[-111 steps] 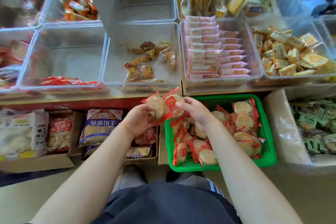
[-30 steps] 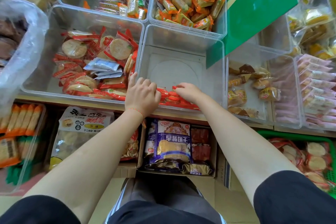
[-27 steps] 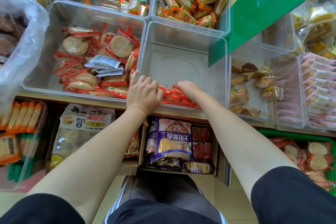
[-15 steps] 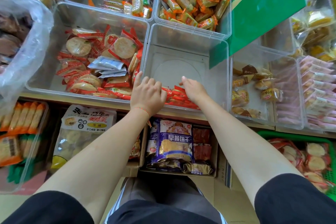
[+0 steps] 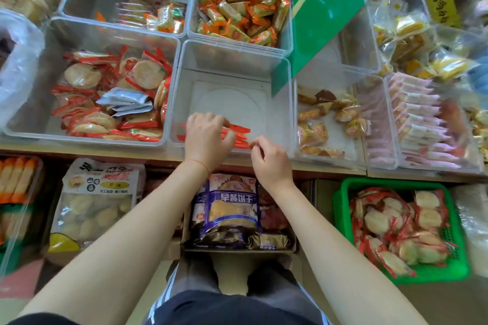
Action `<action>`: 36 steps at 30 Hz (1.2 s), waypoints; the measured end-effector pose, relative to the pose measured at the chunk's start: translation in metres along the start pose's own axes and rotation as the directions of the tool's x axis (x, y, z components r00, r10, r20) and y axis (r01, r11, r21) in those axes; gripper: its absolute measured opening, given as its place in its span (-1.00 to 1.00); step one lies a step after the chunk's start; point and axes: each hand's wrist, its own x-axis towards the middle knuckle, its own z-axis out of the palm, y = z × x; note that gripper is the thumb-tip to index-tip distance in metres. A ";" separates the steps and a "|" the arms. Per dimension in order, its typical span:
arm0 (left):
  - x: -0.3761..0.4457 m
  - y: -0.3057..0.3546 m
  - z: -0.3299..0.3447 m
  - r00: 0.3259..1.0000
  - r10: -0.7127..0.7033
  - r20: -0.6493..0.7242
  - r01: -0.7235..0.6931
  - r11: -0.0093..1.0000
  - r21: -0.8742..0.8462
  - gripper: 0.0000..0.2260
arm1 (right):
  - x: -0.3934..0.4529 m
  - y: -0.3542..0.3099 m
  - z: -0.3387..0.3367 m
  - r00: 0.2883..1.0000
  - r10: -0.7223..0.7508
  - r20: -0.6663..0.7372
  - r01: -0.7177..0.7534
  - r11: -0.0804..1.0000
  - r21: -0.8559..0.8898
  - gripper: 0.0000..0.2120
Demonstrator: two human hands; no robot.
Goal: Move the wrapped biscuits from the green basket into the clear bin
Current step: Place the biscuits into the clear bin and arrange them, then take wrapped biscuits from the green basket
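Observation:
The clear bin (image 5: 232, 60) stands at the middle of the shelf. A few red-wrapped biscuits (image 5: 241, 137) lie against its front wall. My left hand (image 5: 207, 138) is over them, fingers curled down onto the packs and thumb across the red wrappers. My right hand (image 5: 269, 158) hovers at the bin's front edge, just right of the packs, its fingers loosely curled with nothing in them. The green basket (image 5: 340, 208) sits low on the right, apart from both hands, with many more wrapped biscuits (image 5: 396, 229) piled in it.
A bin of the same red-wrapped biscuits (image 5: 111, 92) stands to the left, and a bin of small cakes (image 5: 330, 119) to the right. A green sign (image 5: 324, 8) hangs over the clear bin's far right corner. Boxed biscuit bags (image 5: 227, 208) sit under the shelf.
My left hand has moved right from the bin's rim onto the packs. My right hand has drawn back off the packs to the front edge. The view has swung slightly left.

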 end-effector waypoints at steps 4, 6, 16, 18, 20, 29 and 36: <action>-0.017 0.102 0.021 0.905 0.062 0.422 0.035 0.975 -0.220 -0.78 | -0.029 0.053 -0.039 0.959 0.197 0.203 -0.207 0.978 0.028 -0.79; -0.021 0.145 0.043 0.737 0.108 0.667 0.040 0.979 -0.202 -0.76 | -0.042 0.096 -0.062 0.903 0.287 0.321 -0.291 0.956 -0.035 -0.72; -0.083 0.348 0.224 0.574 -0.097 0.813 0.316 0.942 -0.110 -0.77 | -0.131 0.371 -0.190 0.821 0.470 0.324 -0.474 0.878 -0.071 -0.79; -0.096 0.386 0.251 0.504 -0.137 0.853 0.401 0.912 -0.090 -0.81 | -0.145 0.417 -0.214 0.787 0.521 0.329 -0.528 0.846 -0.076 -0.81; -0.107 0.418 0.270 0.422 -0.184 0.888 0.537 0.839 -0.081 -0.88 | -0.152 0.451 -0.235 0.758 0.565 0.327 -0.575 0.815 -0.075 -0.74; -0.131 0.434 0.308 0.331 -0.481 0.812 0.906 0.403 -0.131 -0.85 | -0.151 0.500 -0.231 0.669 0.517 0.534 -0.590 0.807 -0.041 -0.64; -0.144 0.423 0.319 0.339 -0.548 0.765 0.927 0.334 -0.172 -0.81 | -0.150 0.512 -0.212 0.644 0.553 0.529 -0.623 0.780 -0.057 -0.53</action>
